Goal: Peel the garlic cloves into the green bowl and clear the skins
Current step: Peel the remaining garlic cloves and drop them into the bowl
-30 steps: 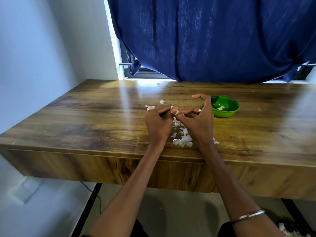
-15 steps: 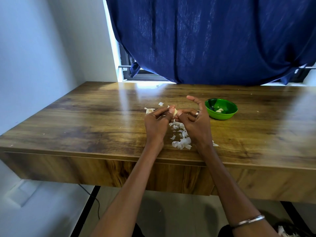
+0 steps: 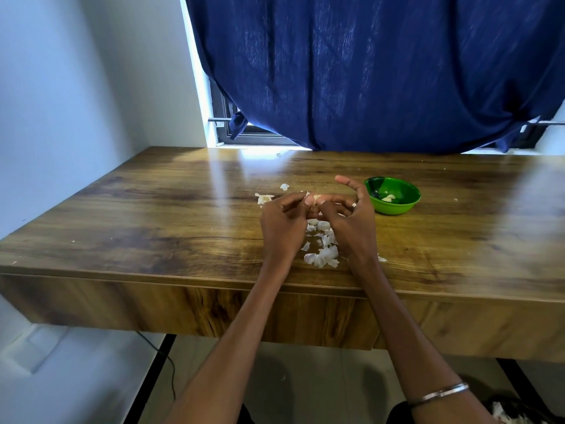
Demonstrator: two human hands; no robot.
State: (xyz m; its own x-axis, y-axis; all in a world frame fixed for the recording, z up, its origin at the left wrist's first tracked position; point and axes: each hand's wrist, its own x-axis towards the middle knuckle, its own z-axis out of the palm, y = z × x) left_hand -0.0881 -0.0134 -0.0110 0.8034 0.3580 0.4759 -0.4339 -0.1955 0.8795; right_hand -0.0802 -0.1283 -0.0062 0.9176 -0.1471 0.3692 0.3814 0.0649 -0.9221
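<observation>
My left hand (image 3: 282, 228) and my right hand (image 3: 351, 220) meet above the wooden table (image 3: 153, 221), both pinching one small garlic clove (image 3: 315, 198) at their fingertips. The right index finger sticks up, away from the clove. A heap of white garlic skins (image 3: 322, 247) lies on the table under and between my hands. More skin bits (image 3: 263, 198) lie just left of my left hand. The green bowl (image 3: 397, 206) stands to the right of my right hand, with a peeled clove (image 3: 389, 197) or two inside.
A dark blue curtain (image 3: 367, 71) hangs over the window behind the table. A white wall closes off the left side. The table's front edge runs just below my wrists. A cable hangs under the table at the left.
My hands keep working the same clove with little shift on the table. The camera has tilted slightly, so the bowl and hands sit a bit differently in view.
</observation>
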